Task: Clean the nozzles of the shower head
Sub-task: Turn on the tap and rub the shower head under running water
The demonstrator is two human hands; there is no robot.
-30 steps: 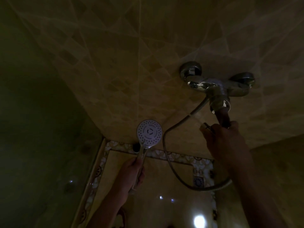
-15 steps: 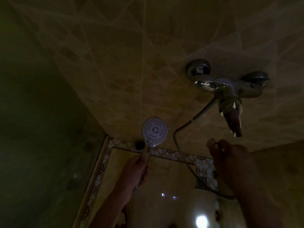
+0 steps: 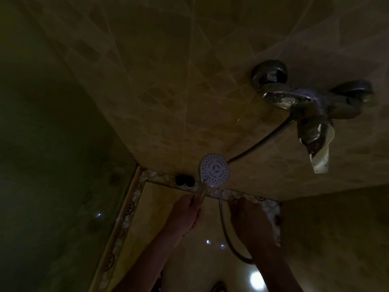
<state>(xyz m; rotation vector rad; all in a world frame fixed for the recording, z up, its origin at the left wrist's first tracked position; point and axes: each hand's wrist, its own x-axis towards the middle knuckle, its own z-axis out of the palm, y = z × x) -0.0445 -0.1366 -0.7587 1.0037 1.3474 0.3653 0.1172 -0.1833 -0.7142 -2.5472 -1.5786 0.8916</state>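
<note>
The white round shower head (image 3: pixel 214 170) faces me with its nozzle plate, low in the middle of the head view. My left hand (image 3: pixel 185 216) is closed around its handle just below the plate. My right hand (image 3: pixel 250 222) hovers just right of the handle and below the head, apart from it. Its fingertips are pinched together on a small thin object that the dark nearly hides. The metal hose (image 3: pixel 259 142) runs from behind the head up to the chrome mixer tap (image 3: pixel 311 102) and loops down between my forearms.
The tap's spout (image 3: pixel 317 152) sticks out from the tiled wall at upper right. A dark glass panel (image 3: pixel 52 165) closes the left side. Two small dark round things (image 3: pixel 185 180) sit by the patterned floor border. The light is very dim.
My right hand has left the tap's spout and come down and left to beside the shower head. My left hand keeps hold of the handle. The view has shifted closer.
</note>
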